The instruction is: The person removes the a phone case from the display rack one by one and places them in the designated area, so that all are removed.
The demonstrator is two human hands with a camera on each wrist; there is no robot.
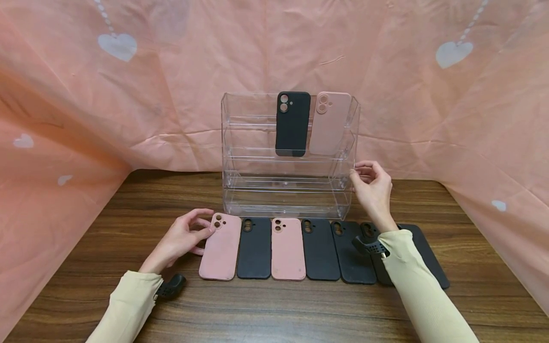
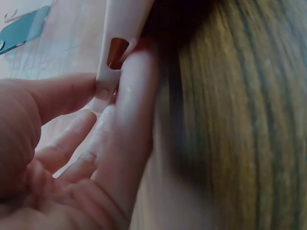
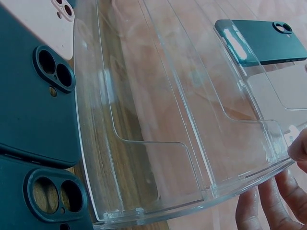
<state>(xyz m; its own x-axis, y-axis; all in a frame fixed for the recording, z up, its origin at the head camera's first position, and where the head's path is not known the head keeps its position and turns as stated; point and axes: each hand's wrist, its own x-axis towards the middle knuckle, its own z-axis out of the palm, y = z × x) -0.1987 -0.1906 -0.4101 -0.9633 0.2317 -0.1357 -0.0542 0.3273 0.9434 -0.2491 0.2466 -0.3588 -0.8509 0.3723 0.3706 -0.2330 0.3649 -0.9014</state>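
Observation:
My left hand (image 1: 182,238) pinches the upper left edge of a pink phone case (image 1: 220,252) at the left end of a row. In the left wrist view the thumb and fingers close on the rim of this pink case (image 2: 120,24), near a cut-out. My right hand (image 1: 372,186) grips the right side edge of a clear tiered display rack (image 1: 285,209). The right wrist view shows the thumb on the edge of the rack (image 3: 168,158) and the other fingers outside its side wall. A black phone case (image 1: 293,126) and a pink phone case (image 1: 330,126) stand in the top tier.
Right of the held case lie several more: a black case (image 1: 254,252), a pink case (image 1: 288,252) and further black cases (image 1: 321,252) in front of the rack. My right forearm passes over the rightmost ones. A pink cloth (image 1: 180,95) hangs behind the wooden table (image 1: 223,309).

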